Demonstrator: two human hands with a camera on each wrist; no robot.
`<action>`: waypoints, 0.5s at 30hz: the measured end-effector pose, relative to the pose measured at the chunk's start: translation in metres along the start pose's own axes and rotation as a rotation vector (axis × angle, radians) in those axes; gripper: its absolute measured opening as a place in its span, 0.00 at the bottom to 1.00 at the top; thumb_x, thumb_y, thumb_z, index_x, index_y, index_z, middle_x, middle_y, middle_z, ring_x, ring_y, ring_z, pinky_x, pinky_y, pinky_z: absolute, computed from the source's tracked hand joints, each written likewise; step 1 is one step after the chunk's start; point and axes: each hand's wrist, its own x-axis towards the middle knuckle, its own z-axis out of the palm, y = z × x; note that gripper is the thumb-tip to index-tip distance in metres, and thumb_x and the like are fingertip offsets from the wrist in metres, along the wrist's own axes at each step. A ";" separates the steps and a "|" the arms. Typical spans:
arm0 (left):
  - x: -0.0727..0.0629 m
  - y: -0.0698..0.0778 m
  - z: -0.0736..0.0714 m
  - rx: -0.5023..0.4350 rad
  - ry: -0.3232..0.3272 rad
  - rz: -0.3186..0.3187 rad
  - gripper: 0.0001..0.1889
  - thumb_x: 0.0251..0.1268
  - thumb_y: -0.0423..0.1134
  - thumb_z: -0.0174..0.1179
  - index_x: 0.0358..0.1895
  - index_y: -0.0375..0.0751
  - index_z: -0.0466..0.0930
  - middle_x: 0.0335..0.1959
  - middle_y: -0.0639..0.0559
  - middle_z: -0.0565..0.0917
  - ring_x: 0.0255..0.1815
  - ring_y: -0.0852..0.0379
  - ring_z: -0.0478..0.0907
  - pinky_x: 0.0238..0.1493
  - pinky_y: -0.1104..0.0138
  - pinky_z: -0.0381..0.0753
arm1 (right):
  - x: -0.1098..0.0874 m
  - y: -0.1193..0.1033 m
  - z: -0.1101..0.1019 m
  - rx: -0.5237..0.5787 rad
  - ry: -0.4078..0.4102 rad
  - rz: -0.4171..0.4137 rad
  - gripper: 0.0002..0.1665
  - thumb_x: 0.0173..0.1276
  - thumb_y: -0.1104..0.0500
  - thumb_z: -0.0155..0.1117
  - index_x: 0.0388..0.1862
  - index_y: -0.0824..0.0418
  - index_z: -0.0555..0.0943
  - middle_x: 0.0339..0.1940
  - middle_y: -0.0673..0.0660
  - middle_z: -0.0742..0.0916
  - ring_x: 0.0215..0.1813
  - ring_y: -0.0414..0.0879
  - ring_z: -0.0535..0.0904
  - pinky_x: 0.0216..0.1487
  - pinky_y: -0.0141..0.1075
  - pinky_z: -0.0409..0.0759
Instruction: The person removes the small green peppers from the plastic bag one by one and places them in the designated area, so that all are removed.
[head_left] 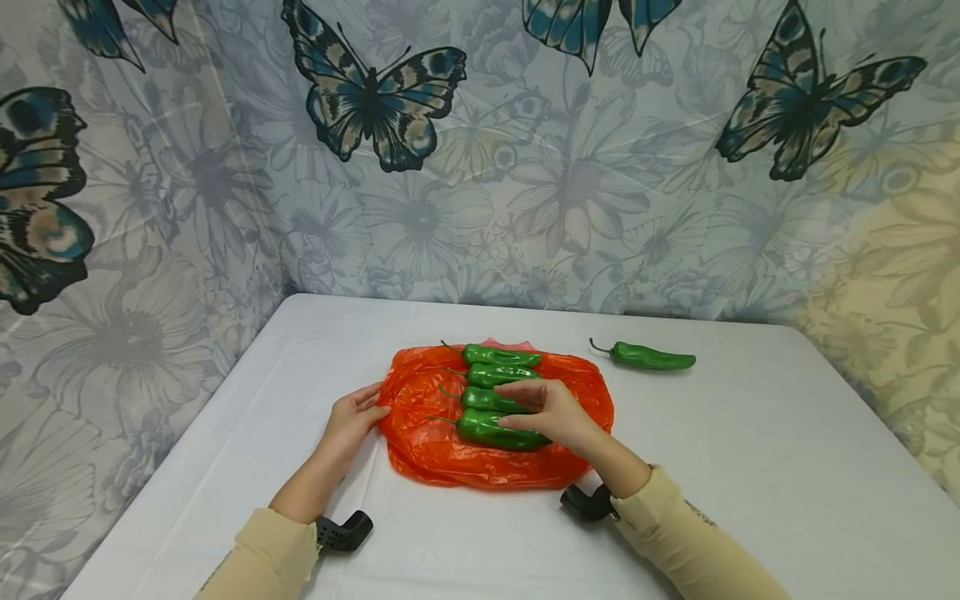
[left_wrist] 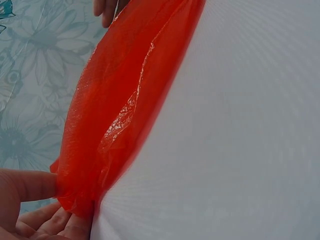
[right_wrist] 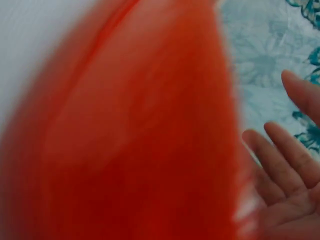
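A red-orange plastic bag (head_left: 431,454) lies spread on the table. Several green peppers rest on it in a column, stems pointing left; the nearest pepper (head_left: 498,432) is the closest to me. With thumb and fingers, my left hand (head_left: 352,425) pinches the bag's left edge, as the left wrist view shows with the bag (left_wrist: 115,110) between them. Over the right part of the peppers hovers my right hand (head_left: 555,412), fingers extended and apart. Nothing shows between the fingers (right_wrist: 287,170) in the right wrist view. The right hand partly hides the two nearer peppers.
Another green pepper (head_left: 651,357) lies by itself on the white table (head_left: 750,467), behind and to the right of the bag. Butterfly-patterned cloth (head_left: 585,192) hangs along the table's back and left side. Black wrist devices (head_left: 345,532) stick out below both hands.
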 end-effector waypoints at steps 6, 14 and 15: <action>0.001 -0.001 -0.001 -0.009 -0.011 0.000 0.27 0.63 0.26 0.49 0.67 0.28 0.60 0.67 0.33 0.65 0.66 0.45 0.64 0.42 0.83 0.73 | 0.002 0.012 -0.004 -0.037 -0.036 -0.007 0.29 0.57 0.57 0.69 0.57 0.65 0.77 0.59 0.63 0.80 0.64 0.56 0.72 0.60 0.43 0.75; 0.000 0.000 0.000 -0.001 -0.004 -0.005 0.27 0.63 0.26 0.49 0.67 0.28 0.61 0.66 0.32 0.67 0.65 0.46 0.65 0.43 0.83 0.73 | 0.001 0.016 -0.009 -0.125 -0.064 -0.036 0.25 0.57 0.57 0.69 0.53 0.66 0.79 0.53 0.63 0.83 0.56 0.54 0.79 0.53 0.37 0.79; 0.000 0.000 0.000 0.000 -0.003 -0.006 0.27 0.63 0.26 0.49 0.67 0.28 0.61 0.65 0.32 0.67 0.64 0.46 0.66 0.43 0.83 0.73 | 0.001 0.016 -0.009 -0.142 -0.070 -0.039 0.25 0.57 0.57 0.69 0.53 0.66 0.80 0.52 0.63 0.84 0.56 0.54 0.79 0.53 0.37 0.80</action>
